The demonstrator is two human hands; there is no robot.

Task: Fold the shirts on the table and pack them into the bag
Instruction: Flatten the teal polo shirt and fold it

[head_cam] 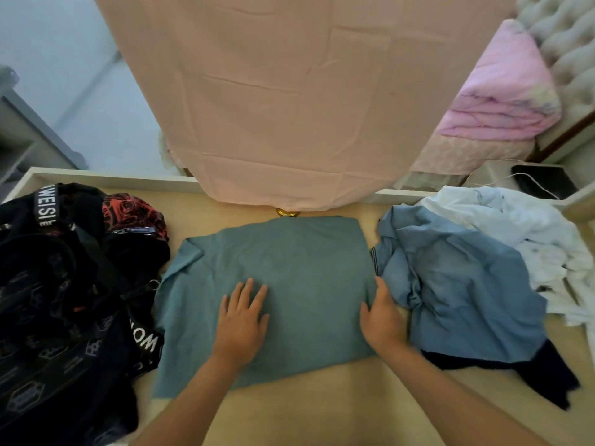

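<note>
1. I see the teal shirt (289,284) lying flat at the centre of the table (306,413), partly folded into a rough rectangle. One sleeve shows at its 10 o'clock corner.
2. Left hand (241,317): palm down on the shirt's lower left area, fingers straight and spread, pointing to 12 o'clock. It grips nothing.
3. Right hand (381,317): set on the shirt's 3 o'clock edge, with the back of the hand toward my camera. I cannot tell whether its fingers pinch the hem or only rest on it.
4. The black bag (64,300), with lettered straps and a red-patterned section, lies at 9 o'clock, touching the shirt's left edge.
5. At 3 o'clock a crumpled blue shirt (460,284) touches the teal shirt. A white shirt (531,226) lies heaped beyond it toward 2 o'clock, and a dark garment (547,375) shows from under it at 4 o'clock.
6. At 12 o'clock a pink sheet (289,107) hangs over the table's far edge.
</note>
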